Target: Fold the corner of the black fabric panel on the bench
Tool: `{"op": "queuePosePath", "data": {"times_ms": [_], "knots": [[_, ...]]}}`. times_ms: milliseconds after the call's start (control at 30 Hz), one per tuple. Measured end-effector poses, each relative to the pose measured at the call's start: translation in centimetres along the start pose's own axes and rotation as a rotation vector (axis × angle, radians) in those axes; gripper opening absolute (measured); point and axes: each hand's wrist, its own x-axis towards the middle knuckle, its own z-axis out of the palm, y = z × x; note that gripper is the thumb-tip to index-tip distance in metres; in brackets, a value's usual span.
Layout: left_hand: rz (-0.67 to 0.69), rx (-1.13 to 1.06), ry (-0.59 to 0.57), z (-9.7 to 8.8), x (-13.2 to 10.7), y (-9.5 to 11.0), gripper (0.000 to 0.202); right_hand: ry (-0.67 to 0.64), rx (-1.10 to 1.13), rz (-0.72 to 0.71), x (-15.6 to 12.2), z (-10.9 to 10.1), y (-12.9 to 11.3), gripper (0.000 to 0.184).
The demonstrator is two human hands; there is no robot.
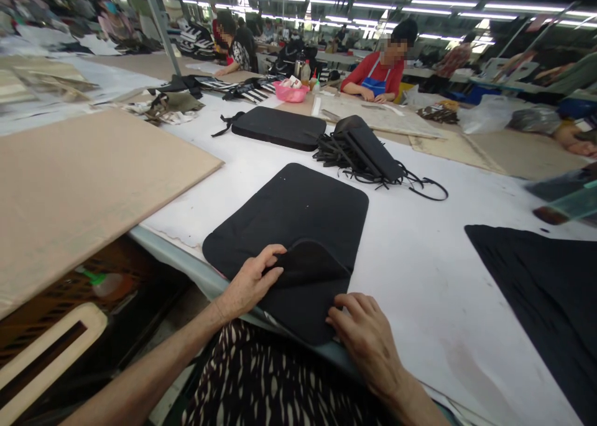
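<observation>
A black fabric panel (298, 208) with rounded corners lies on the white-covered table in front of me, and its near edge reaches the table's edge. Between thumb and fingers, my left hand (256, 277) pinches a lifted flap of black fabric (312, 261) that is folded back over the panel. My right hand (364, 333) rests at the panel's near right corner with its fingers curled against the edge. Whether those fingertips grip the fabric is hard to make out.
Beyond the panel lie a stack of black panels (280, 127) and a bundle of black straps (357, 152). A tan board (93, 183) covers the left side. More black fabric (541, 283) lies at right. A person in a red top (396, 71) works across the table.
</observation>
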Motion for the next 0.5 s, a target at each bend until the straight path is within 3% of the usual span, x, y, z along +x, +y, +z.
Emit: {"op": "queuePosePath", "data": {"times_ms": [100,200,300,500], "knots": [[0.002,0.014,0.001,0.0,0.0,0.0,0.028,-0.05,0.145,0.099,0.5,-0.2,-0.2,0.013],[-0.002,0.028,-0.005,-0.1,0.0,0.0,0.028,-0.134,0.274,0.169,0.9,-0.5,-0.3,0.025],[-0.006,0.035,-0.006,0.0,0.0,0.0,0.029,-0.214,0.323,0.226,1.4,-0.6,-0.3,0.008],[0.104,-0.003,0.006,0.1,-0.1,-1.1,0.028,-0.167,0.302,0.27,2.5,-0.4,-0.6,0.014]]}}
